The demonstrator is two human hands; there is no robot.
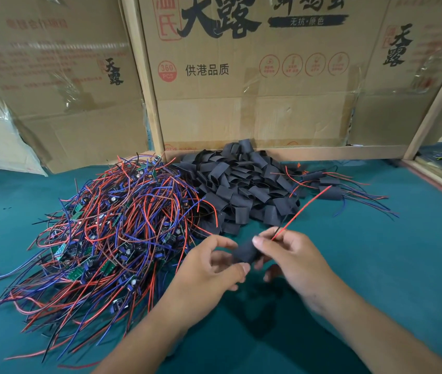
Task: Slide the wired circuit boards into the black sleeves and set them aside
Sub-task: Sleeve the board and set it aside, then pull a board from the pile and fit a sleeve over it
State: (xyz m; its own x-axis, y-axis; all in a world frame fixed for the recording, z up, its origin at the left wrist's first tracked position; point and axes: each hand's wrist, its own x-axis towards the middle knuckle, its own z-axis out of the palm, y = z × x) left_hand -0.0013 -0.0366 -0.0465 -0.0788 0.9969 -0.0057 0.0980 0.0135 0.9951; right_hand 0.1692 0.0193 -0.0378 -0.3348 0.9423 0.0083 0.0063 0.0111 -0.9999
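I hold one black sleeve [245, 251] between both hands above the green table [376, 265]. My left hand [209, 268] curls round its near end, thumb tip pressed to it; my right hand [292, 255] pinches its far end, where a red wire [302, 210] and a thin dark one stick out toward the back. The board itself is hidden, probably inside the sleeve (my fingers cover both openings). To the left lies the tangled heap of wired circuit boards [112, 228], its near wires cut off by the frame edge. Behind my hands sits the pile of empty sleeves [241, 182], and right of it a few finished sleeved boards [327, 188]. Cardboard boxes [241, 76] stand behind.
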